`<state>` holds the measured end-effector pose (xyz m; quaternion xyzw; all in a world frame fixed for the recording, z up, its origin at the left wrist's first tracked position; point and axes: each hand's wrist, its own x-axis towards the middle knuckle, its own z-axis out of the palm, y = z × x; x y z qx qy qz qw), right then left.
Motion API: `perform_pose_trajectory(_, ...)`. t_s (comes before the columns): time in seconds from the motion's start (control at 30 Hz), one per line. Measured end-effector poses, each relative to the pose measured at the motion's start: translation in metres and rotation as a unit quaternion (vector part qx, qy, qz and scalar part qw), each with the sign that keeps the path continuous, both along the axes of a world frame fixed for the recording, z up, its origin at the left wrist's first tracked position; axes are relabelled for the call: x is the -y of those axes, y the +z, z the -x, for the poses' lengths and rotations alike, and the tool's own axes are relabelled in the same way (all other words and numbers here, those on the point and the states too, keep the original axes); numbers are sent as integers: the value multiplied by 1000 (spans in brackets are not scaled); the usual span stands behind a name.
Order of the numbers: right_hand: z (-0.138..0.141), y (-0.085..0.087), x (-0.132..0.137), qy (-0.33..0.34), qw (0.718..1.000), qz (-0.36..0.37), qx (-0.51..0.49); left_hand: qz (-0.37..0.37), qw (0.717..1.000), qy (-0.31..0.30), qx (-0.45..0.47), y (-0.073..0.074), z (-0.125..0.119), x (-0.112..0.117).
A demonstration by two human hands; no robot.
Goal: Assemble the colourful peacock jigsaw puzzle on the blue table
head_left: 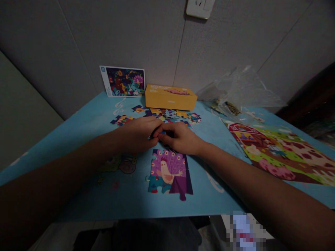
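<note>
My left hand (138, 134) and my right hand (179, 137) meet fingertip to fingertip at the middle of the blue table (86, 125). Both are curled, pinching a small dark puzzle piece (152, 137) that is mostly hidden between them. Just below the hands lies a joined puzzle section (169, 172) showing a pink peacock on purple. Loose puzzle pieces (167, 114) are scattered beyond the hands, with a few more (120, 120) to the left.
A yellow box (170, 97) stands at the back by the wall, beside a picture card (123, 81) leaning on the wall. A crumpled clear plastic bag (235, 90) lies at back right. A finished farm puzzle (282, 153) covers the right side.
</note>
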<state>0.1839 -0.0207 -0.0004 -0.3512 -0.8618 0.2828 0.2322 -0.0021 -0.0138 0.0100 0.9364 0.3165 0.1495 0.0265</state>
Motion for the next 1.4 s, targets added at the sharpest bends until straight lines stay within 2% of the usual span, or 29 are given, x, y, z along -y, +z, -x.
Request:
perform_pose_trajectory(0.3, 1, 1, 1, 4, 1000, -10, 8, 6, 1000, 17, -21, 2, 0, 5)
perform_pose_trajectory(0.63, 5, 5, 10, -1, 998, -48, 41, -2, 994, 55, -90, 9, -5, 19)
perform_pose_trajectory(0.87, 6, 7, 13, 3, 998, -52, 44, 0, 996, 27, -86, 10, -3, 19)
perform_pose_trajectory(1.17, 5, 6, 10, 8, 999, -34, 32, -14, 998, 13, -54, 2, -1, 11)
perform_pose_trajectory(1.4, 6, 7, 10, 10, 999, -36, 35, -5, 998, 18, -66, 7, -3, 12)
